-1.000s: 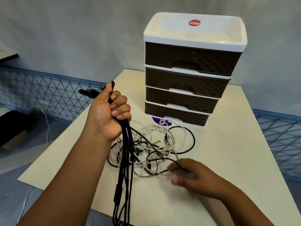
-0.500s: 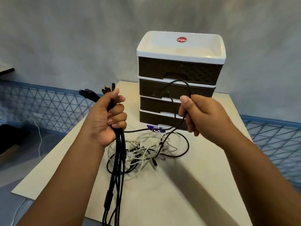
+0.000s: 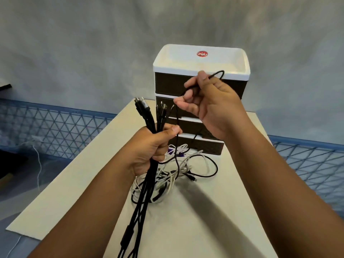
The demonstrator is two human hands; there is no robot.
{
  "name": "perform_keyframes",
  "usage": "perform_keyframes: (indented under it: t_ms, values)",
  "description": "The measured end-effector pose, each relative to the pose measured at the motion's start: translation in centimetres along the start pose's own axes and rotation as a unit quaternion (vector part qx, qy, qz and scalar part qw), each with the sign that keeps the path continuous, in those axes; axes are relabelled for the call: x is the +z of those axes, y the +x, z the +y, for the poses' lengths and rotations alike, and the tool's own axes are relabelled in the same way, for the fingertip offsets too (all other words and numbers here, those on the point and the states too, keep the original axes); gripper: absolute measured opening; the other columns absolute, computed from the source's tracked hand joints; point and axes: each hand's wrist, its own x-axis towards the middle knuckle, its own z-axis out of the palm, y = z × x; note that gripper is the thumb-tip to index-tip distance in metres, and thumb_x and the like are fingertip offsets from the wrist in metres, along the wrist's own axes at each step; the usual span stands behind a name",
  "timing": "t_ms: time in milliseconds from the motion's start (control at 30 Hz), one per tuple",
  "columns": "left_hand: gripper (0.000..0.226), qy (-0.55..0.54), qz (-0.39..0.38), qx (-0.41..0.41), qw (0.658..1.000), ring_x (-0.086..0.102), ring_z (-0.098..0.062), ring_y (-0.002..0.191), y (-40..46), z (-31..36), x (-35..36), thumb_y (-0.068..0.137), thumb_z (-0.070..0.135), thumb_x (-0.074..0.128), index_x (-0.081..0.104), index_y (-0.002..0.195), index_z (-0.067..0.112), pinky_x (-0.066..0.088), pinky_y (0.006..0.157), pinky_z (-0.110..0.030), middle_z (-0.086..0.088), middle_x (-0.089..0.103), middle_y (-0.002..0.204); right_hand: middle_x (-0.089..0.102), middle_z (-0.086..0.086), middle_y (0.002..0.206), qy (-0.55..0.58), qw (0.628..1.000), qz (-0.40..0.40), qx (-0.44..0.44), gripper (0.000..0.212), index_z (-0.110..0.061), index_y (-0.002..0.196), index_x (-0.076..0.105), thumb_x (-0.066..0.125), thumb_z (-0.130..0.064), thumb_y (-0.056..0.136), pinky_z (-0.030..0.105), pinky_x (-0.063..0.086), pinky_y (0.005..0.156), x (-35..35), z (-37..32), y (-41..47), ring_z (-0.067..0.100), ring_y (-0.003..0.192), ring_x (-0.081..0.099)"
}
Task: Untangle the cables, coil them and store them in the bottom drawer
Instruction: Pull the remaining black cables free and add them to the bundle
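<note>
Above the table (image 3: 214,211), left hand (image 3: 149,148) fists a black bundle (image 3: 147,183) upright while right hand (image 3: 210,103), raised before the drawers (image 3: 201,60), pinches one cable (image 3: 176,138) off the tangle (image 3: 178,172).

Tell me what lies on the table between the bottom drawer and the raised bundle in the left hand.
In the head view, a tangle of white and black cables lies on the table there, in front of the bottom drawer and behind the black bundle gripped by the left hand.
</note>
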Motion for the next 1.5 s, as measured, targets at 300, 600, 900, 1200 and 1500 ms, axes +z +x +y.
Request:
perform_keyframes:
  t_ms: [300, 600, 900, 1200, 1500]
  values:
    - [0.010, -0.176, 0.054, 0.034, 0.982, 0.018, 0.000, 0.034, 0.7, 1.4, -1.3, 0.084, 0.028, 0.062, 0.062, 0.084, 0.018, 0.017, 0.033, -0.013, 0.012, 0.024, 0.043, 0.069, 0.013, 0.081, -0.336, 0.920, -0.031, 0.198, 0.017, -0.006, 0.092, 0.064, 0.072, -0.020, 0.088, 0.040, 0.061, 0.058, -2.5, 7.0, -5.8, 0.026, 0.059, 0.071]
    - [0.010, -0.216, 0.068, 0.056, 0.972, 0.021, -0.001, 0.033, 0.7, 2.8, -2.4, 0.087, 0.026, 0.060, 0.064, 0.083, 0.019, 0.017, 0.033, -0.013, 0.011, 0.026, 0.042, 0.071, -0.001, 0.086, -0.456, 0.879, 0.007, 0.138, 0.016, -0.020, 0.094, 0.071, 0.077, -0.029, 0.083, 0.040, 0.061, 0.059, -1.3, 11.4, -4.6, 0.024, 0.065, 0.072]
    - [0.015, -0.223, 0.101, 0.064, 0.967, 0.021, -0.003, 0.032, 0.8, 3.1, -4.1, 0.094, 0.029, 0.058, 0.063, 0.084, 0.021, 0.016, 0.032, -0.013, 0.009, 0.025, 0.041, 0.065, -0.003, 0.075, -0.491, 0.870, -0.008, 0.042, 0.011, -0.020, 0.085, 0.071, 0.064, -0.025, 0.092, 0.044, 0.058, 0.067, -0.2, 13.4, -4.3, 0.016, 0.066, 0.065]
    - [0.031, -0.187, 0.138, 0.059, 0.971, 0.018, -0.003, 0.036, 1.1, 1.6, -5.3, 0.084, 0.039, 0.065, 0.067, 0.106, 0.016, 0.018, 0.033, -0.014, 0.010, 0.022, 0.046, 0.056, 0.008, 0.073, -0.367, 0.927, 0.076, -0.008, 0.011, -0.015, 0.093, 0.053, 0.050, -0.022, 0.101, 0.041, 0.062, 0.060, -0.1, 5.8, -0.7, 0.020, 0.056, 0.068]
    - [0.020, -0.021, 0.053, -0.012, 0.998, 0.017, -0.005, 0.042, 1.0, -0.3, -2.0, 0.080, 0.032, 0.074, 0.065, 0.088, 0.016, 0.010, 0.042, -0.020, 0.010, 0.024, 0.051, 0.057, 0.004, 0.070, -0.385, 0.922, 0.035, -0.016, 0.017, -0.007, 0.098, 0.057, 0.054, -0.024, 0.100, 0.029, 0.055, 0.049, 1.9, 2.2, 2.1, 0.014, 0.045, 0.060]
